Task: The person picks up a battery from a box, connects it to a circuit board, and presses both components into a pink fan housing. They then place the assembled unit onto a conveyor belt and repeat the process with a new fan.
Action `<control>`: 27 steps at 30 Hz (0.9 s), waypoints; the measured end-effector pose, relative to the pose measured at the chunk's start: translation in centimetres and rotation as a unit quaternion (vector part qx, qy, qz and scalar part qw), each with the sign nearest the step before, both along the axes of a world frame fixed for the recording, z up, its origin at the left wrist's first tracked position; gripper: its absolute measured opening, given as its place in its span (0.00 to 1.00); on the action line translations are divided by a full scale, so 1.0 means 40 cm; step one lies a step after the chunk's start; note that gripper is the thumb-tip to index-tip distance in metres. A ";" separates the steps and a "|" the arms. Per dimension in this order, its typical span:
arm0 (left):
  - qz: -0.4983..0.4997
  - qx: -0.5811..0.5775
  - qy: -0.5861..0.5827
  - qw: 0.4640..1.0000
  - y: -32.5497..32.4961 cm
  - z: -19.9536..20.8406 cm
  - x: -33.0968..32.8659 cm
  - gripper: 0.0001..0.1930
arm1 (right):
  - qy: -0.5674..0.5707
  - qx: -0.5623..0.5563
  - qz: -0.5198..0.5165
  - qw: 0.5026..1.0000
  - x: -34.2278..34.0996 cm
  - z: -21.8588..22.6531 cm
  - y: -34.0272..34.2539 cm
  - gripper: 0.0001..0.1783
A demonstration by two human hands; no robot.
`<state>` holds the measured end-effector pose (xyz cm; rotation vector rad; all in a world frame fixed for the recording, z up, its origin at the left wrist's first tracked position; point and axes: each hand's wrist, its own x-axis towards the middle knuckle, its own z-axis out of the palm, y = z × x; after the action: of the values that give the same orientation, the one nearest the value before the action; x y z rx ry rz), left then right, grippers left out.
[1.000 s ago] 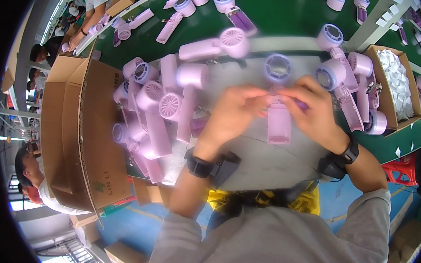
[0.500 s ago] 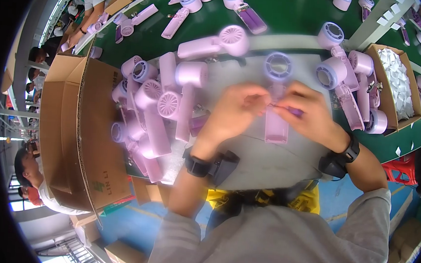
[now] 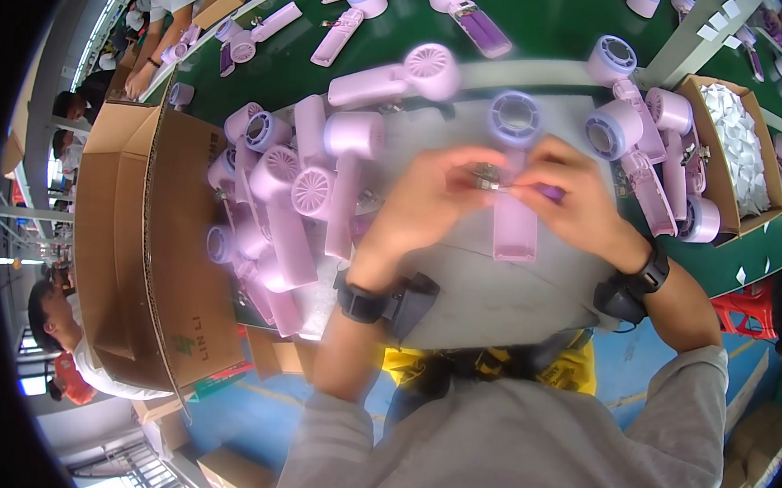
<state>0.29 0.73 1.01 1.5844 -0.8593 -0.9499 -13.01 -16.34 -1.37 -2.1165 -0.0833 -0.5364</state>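
Observation:
An open-handled pink handheld fan [image 3: 514,234] lies on the grey work mat [image 3: 442,288] in front of me, its round lilac-rimmed head pointing away. Above its handle, my left hand [image 3: 433,192] pinches a small circuit board [image 3: 486,175] between thumb and fingers. My right hand [image 3: 580,203] is closed around a slim tool with a purple end [image 3: 550,193], its tip close to the board. Whether the tip touches the board is blurred. The fingers partly cover the fan's neck.
A pile of pink fans [image 3: 278,177] lies to the left beside a tall cardboard box [image 3: 195,257]. More open fans [image 3: 653,185] lie at right, next to a carton of white folded pieces [image 3: 738,146]. Beyond is a green conveyor belt [image 3: 560,25] with fans; a co-worker [image 3: 172,2] works at far left.
The circuit board now shows in my left fingers, which have turned and spread slightly. My right hand stays near it. Fans on the green belt have shifted to the right.

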 end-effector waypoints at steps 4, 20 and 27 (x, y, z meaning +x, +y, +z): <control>0.009 -0.052 0.024 0.998 -0.001 -0.010 0.000 0.15 | 0.009 -0.003 -0.001 1.000 -0.001 0.005 0.001 0.05; -0.004 -0.034 0.006 0.999 0.004 -0.002 -0.001 0.11 | 0.010 0.011 -0.006 1.000 -0.002 0.008 0.000 0.05; -0.008 -0.041 -0.020 0.999 0.003 -0.002 -0.003 0.11 | -0.020 -0.027 -0.008 0.999 -0.006 0.008 0.003 0.06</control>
<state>0.16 0.83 0.94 1.5336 -0.9283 -0.8863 -13.25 -16.21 -1.04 -2.1610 -0.1038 -0.5927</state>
